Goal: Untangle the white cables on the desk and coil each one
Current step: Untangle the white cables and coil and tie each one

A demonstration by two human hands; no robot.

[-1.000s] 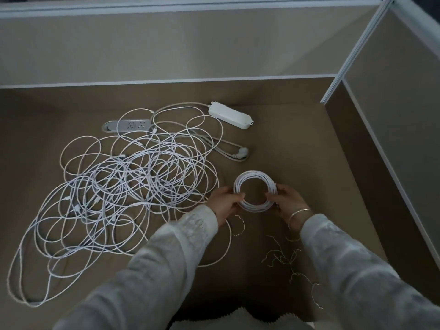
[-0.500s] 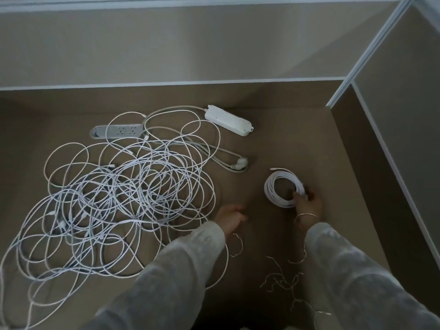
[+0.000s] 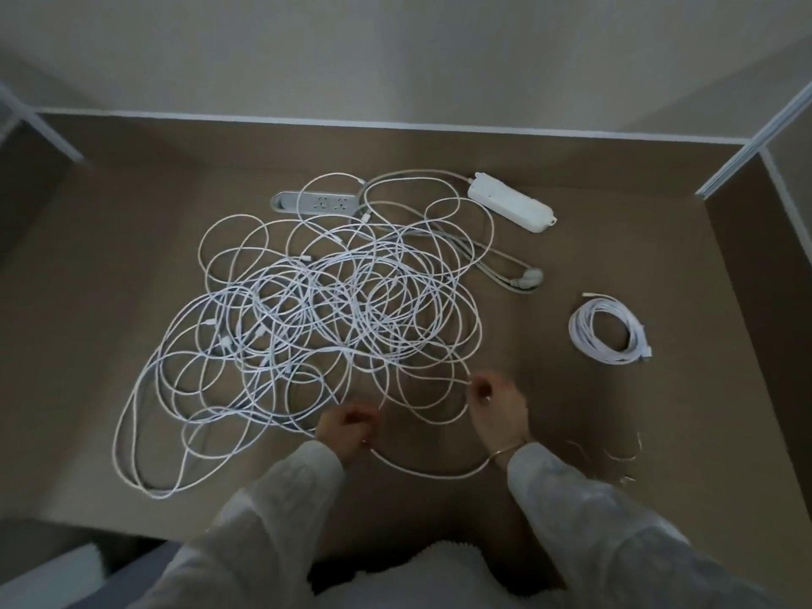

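A large tangle of white cables spreads over the middle and left of the brown desk. One finished coil lies alone at the right, with no hand on it. My left hand is closed around a strand at the tangle's near edge. My right hand pinches a cable end at the tangle's near right edge. A loose loop runs on the desk between my two wrists.
A white power strip and a grey socket bar lie at the back, with a plug on a thick grey lead. Thin twist ties are scattered at the near right. Partition walls enclose the desk at back and right.
The coil was held in both hands, then carried right and set down. Both hands have since come back to the tangle's near edge and taken hold of strands. The camera view shifted left.
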